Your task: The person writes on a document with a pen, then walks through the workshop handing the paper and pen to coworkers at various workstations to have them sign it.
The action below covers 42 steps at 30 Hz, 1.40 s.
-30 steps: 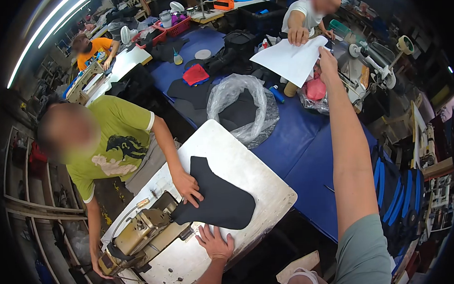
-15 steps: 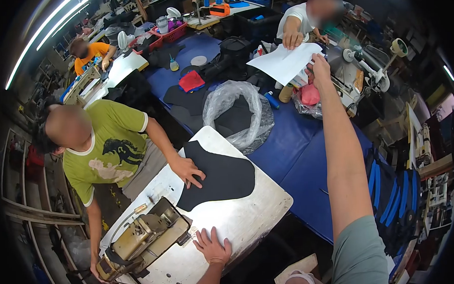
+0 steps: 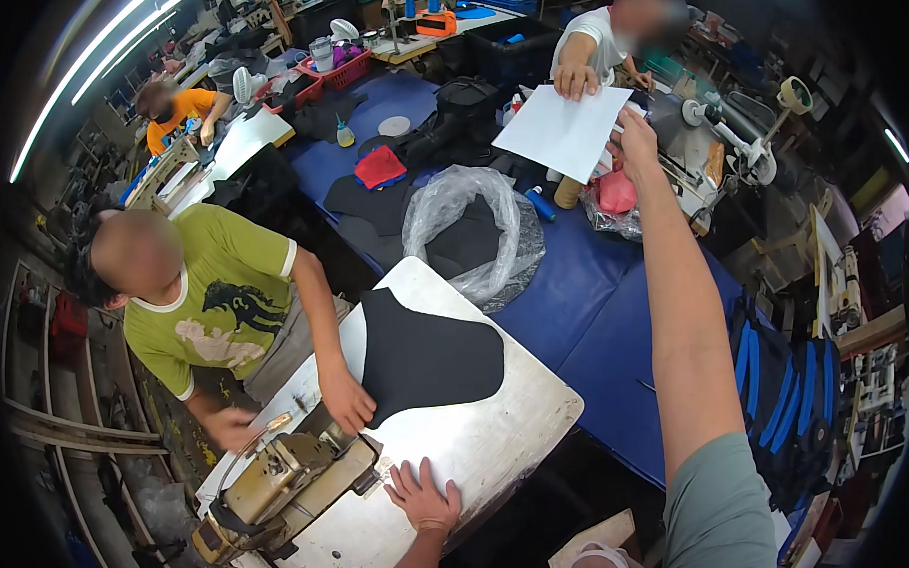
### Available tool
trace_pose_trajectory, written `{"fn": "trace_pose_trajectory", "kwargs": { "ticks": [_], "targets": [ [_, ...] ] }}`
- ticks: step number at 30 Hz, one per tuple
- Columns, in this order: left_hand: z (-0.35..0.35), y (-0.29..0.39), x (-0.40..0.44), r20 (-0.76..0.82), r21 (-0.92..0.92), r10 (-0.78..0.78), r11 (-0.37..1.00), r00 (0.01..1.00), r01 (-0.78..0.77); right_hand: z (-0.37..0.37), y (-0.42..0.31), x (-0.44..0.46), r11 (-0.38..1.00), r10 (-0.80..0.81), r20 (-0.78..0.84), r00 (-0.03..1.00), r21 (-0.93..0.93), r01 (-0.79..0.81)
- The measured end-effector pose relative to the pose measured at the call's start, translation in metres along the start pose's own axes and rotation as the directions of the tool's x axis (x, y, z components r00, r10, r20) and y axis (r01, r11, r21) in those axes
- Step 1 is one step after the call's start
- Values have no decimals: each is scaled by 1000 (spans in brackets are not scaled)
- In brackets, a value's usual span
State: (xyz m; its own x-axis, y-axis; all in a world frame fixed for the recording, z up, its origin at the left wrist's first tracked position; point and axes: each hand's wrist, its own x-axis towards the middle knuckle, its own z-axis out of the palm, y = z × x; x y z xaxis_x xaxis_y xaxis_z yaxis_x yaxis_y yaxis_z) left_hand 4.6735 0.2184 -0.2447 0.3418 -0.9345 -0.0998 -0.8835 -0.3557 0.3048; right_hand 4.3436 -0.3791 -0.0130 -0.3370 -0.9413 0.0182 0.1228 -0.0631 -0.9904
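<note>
- Across the middle of the frame, the blue table [image 3: 611,314] is partly covered by goods.
- At lower centre, the white table [image 3: 510,437] is seen; on it the black piece [image 3: 437,355] is touched by the green-shirted co-worker's hand [image 3: 348,400].
- The sheet [image 3: 559,135] is placed right of centre in the upper frame, its upper edge overlapped by the white-shirted co-worker's hand [image 3: 574,80]. It could be creased or dropped, probably through thin edges being pulled unevenly or released too soon.
- One corner is pointed downward, another left; the widest spread is run from left corner to upper-right corner, but a true long axis cannot be told.
- At the sheet's right edge, the right hand [image 3: 637,142] is seen curled; whether its grip is closed cannot be told.
- On the white table, the left hand [image 3: 423,497] is laid, fingers spread wide, nothing held.
</note>
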Motion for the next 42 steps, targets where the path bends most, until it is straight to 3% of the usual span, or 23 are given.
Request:
{"fn": "trace_pose_trajectory", "kwargs": {
  "ticks": [12, 32, 35, 42],
  "targets": [
    [1, -1, -2, 2, 13, 2, 1000, 1000, -2, -2, -6, -6, 999, 41, -29, 999, -25, -42],
    [0, 1, -1, -3, 10, 4, 1000, 1000, -3, 6, -3, -8, 998, -16, 31, 999, -52, 18],
    [-2, 2, -1, 6, 9, 0, 1000, 1000, 0, 6, 5, -2, 999, -30, -86, 996, -44, 27],
    [-2, 2, -2, 7, 8, 4, 1000, 1000, -4, 5, 11, -2, 998, -38, -177, 983, -50, 29]
  ]
}}
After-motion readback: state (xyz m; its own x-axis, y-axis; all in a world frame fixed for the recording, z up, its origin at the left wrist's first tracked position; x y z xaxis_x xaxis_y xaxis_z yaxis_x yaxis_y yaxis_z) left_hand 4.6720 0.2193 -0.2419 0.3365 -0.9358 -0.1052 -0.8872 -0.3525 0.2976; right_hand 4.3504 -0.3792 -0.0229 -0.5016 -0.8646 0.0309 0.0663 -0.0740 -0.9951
